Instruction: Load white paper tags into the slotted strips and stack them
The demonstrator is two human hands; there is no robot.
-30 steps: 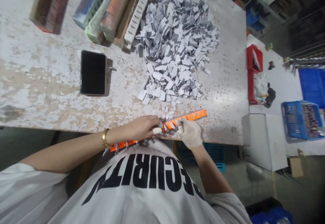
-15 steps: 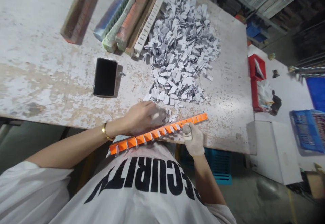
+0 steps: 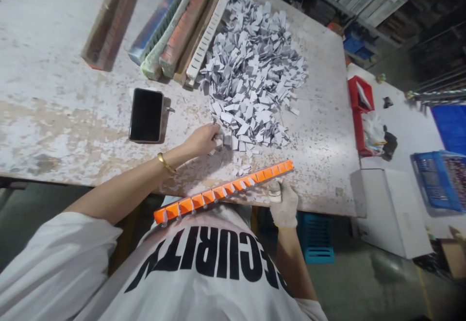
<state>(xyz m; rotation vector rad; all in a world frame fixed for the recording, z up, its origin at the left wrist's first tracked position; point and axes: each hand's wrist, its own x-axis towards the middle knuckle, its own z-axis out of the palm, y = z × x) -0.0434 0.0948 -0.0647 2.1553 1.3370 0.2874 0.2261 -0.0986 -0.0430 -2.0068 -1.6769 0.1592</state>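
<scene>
My left hand [image 3: 205,139], with a gold bracelet at the wrist, reaches to the near left edge of a heap of small white tags [image 3: 255,76]. Its fingers are pinched together there; white shows at the tips, but what they hold is unclear. A long orange slotted strip [image 3: 208,197] lies slantwise across the table edge and against my shirt, with white tags in several slots and small metal ends hanging below. My right hand [image 3: 284,205], in a whitish glove, is beside the strip's right part. Its fingers are curled closed, their contents hidden.
Several slotted strips [image 3: 185,25] in different colours lie at the back left, with another brown one [image 3: 109,20] farther left. A black-screened phone [image 3: 146,115] lies near them. Loose tags [image 3: 242,166] lie between heap and strip. Red bins [image 3: 360,131] stand right, on another table.
My left hand has moved away from the orange strip, up to the edge of the tag heap. My right hand has shifted slightly right and down along the strip. The view has shifted a little.
</scene>
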